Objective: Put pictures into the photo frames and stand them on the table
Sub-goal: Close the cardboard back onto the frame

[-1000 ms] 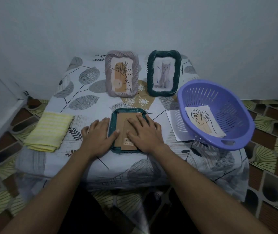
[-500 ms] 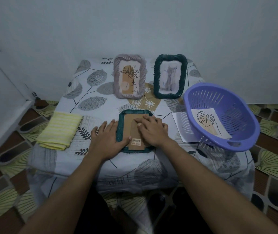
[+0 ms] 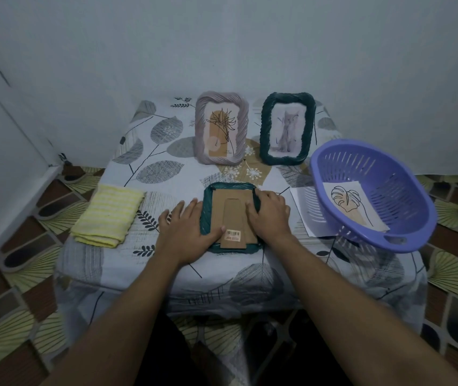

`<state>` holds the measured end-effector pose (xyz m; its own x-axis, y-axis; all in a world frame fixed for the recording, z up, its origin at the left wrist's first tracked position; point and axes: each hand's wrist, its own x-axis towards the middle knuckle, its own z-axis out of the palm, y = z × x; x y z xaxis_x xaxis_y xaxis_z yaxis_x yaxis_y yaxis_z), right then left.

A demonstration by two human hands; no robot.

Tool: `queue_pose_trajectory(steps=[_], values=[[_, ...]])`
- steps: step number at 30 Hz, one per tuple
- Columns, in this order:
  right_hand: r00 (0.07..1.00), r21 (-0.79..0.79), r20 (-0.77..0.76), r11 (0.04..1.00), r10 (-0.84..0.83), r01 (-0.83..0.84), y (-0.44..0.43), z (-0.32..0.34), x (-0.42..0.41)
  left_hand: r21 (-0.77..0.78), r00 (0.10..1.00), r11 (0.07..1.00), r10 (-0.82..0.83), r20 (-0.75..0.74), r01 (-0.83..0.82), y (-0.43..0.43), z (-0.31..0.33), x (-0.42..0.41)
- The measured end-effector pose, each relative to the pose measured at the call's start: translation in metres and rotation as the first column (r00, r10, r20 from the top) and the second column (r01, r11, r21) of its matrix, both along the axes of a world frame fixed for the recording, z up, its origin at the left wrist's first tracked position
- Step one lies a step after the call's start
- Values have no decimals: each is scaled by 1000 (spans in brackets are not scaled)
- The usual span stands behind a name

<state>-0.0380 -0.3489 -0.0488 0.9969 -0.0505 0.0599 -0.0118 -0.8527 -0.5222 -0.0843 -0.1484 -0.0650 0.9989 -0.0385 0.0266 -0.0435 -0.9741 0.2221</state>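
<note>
A dark green woven photo frame [image 3: 229, 188] lies face down near the table's front edge, its brown cardboard back [image 3: 233, 215] with a folded stand and a barcode sticker facing up. My left hand [image 3: 186, 232] rests flat at its left edge, thumb on the backing's lower left corner. My right hand [image 3: 269, 215] presses on the frame's right edge and the backing. Behind, a lilac frame [image 3: 222, 128] with a plant drawing and a green frame [image 3: 287, 129] with a cat picture stand upright. A leaf picture [image 3: 353, 204] lies in the purple basket [image 3: 406, 246].
A folded yellow cloth [image 3: 108, 215] lies at the table's left. White paper [image 3: 303, 207] sticks out from under the basket at the right. The small table wears a leaf-print cloth [image 3: 155, 151] and stands against a wall; patterned floor tiles surround it.
My right hand slid from the middle of the cardboard back to the frame's right edge, uncovering the stand. My left hand stayed at the left edge. The camera view shifted slightly.
</note>
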Motion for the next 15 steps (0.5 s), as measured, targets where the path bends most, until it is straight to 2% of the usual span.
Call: queue_pose_trajectory(steps=[9, 15], values=[[980, 177, -107, 967, -167, 184, 9, 7, 7, 0, 1000, 1000, -4, 0, 4, 0, 1, -1], [975, 183, -94, 959, -202, 216, 15, 7, 6, -6, 1000, 1000, -6, 5, 6, 1, -1, 0]])
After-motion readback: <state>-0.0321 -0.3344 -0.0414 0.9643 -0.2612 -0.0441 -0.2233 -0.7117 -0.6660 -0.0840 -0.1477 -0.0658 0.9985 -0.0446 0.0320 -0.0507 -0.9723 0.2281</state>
